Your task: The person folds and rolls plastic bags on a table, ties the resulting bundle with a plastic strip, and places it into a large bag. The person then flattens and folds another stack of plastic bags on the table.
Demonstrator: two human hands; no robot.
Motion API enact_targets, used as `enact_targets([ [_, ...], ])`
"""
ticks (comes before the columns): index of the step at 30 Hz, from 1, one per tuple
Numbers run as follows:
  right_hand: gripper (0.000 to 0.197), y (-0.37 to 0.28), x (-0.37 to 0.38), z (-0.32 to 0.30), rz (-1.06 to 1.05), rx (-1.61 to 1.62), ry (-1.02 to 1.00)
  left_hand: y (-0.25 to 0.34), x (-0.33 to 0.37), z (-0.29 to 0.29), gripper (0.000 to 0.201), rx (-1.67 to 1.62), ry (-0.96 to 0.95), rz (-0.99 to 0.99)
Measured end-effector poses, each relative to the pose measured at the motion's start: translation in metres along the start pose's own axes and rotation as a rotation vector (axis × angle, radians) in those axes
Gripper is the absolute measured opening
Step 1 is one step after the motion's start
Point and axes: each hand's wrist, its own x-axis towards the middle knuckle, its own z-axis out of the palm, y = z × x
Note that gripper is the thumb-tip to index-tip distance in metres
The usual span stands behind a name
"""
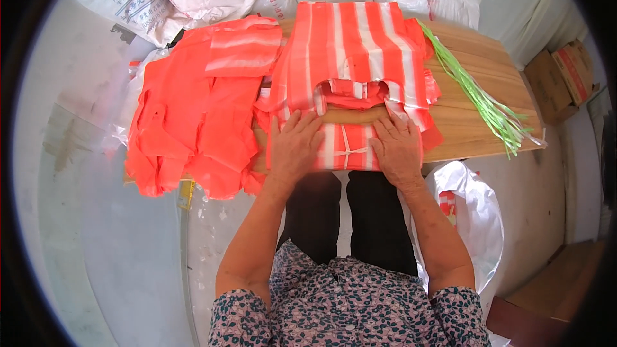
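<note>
Resting palms down, we touch both ends of a tied bundle of red-and-white striped plastic bags (361, 159), which lies along the near edge of the wooden tabletop (475, 54). Our left hand (295, 148) covers its left end, fingers slightly spread and pointing forward; our right hand (400, 151) lies over the right end, fingers also a little apart. A thin white tie (348, 151) crosses the bundle between our hands. Just beyond it we see striped vest-handled bags (352, 35); red plastic bags (173, 99) are heaped to our left, and green plastic strands (472, 90) trail at right.
</note>
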Motion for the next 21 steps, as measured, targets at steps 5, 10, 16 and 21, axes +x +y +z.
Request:
enact_targets([
  [5,0.037,0.019,-0.008,0.002,0.036,-0.041,0.074,-0.001,0.001,-0.004,0.033,0.01,-0.044,0.01],
  [10,0.033,-0.002,-0.006,0.005,-0.076,-0.127,0.191,0.003,0.002,-0.008,0.035,0.011,0.013,-0.026],
  [16,0.036,0.0,-0.012,-0.004,-0.002,0.01,0.056,-0.002,-0.009,-0.016,0.036,0.111,-0.011,0.069],
  [21,0.04,0.03,-0.027,0.003,0.108,-0.011,0.087,-0.019,-0.013,-0.01,0.026,0.217,0.126,0.072],
])
